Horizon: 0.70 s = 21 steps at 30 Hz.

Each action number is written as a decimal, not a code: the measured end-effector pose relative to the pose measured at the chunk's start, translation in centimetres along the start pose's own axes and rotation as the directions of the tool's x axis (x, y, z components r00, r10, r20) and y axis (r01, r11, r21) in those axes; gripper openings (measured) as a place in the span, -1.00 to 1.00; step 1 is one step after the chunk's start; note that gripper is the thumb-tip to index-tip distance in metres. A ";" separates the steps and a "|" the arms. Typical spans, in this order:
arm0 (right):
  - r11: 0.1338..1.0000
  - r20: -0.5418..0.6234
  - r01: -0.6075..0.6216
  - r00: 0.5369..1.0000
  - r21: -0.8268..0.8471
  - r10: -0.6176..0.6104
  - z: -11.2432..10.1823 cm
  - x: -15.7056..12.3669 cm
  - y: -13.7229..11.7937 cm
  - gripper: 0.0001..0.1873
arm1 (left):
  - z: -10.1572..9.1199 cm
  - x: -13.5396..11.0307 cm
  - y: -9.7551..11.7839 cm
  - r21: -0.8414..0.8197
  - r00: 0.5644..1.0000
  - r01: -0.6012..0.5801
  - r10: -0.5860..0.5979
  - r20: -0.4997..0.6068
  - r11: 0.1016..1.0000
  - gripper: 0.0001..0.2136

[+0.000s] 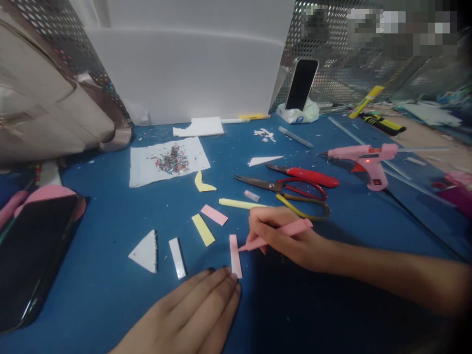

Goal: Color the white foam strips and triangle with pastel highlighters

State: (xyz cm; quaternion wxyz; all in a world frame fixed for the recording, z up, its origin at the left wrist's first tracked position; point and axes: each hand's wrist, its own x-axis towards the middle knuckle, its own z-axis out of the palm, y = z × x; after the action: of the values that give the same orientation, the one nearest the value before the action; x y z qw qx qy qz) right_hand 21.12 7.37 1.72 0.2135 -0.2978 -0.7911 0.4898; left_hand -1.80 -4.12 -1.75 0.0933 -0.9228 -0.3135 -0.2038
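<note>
My right hand (283,236) is closed round a pink marker (295,227), its tip at the right edge of a small strip (235,253). That strip is partly pink and partly white. My left hand (199,314) lies flat, fingers stretched out, with fingertips on the strip's lower end. Left of it are a white strip (177,258) and a white triangular piece (145,251) with a rough edge. Just above lie a yellow strip (203,230), a pink strip (214,215) and a bent yellow piece (202,183). A yellow marker (236,203) and a pink cap (252,196) rest beyond my right hand.
Scissors (275,187) and a red-handled cutter (309,176) lie ahead. A pink glue gun (368,160) with a lit light and cord is at right. Glitter covers a white sheet (138,164). One phone (33,255) lies left; another phone (303,84) stands behind.
</note>
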 end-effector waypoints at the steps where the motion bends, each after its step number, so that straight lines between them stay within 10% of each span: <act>1: 1.000 -0.025 -0.001 1.000 -0.006 0.000 0.0 0.0 0.0 -0.66 | 0.0 0.0 0.0 0.006 1.000 0.000 0.000 0.001 1.000 -0.65; 21: 1.000 -0.064 -0.012 0.998 -0.011 0.011 0.2 0.1 0.5 -0.68 | 0.1 -0.1 0.2 -0.020 0.999 0.035 -0.035 -0.005 0.999 -0.66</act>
State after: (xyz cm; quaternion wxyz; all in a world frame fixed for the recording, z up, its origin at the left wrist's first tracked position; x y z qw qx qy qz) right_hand 21.04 7.48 1.19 0.2341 -0.3189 -0.7849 0.4769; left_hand -1.70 -4.34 -1.89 0.0816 -0.9174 -0.3273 -0.2112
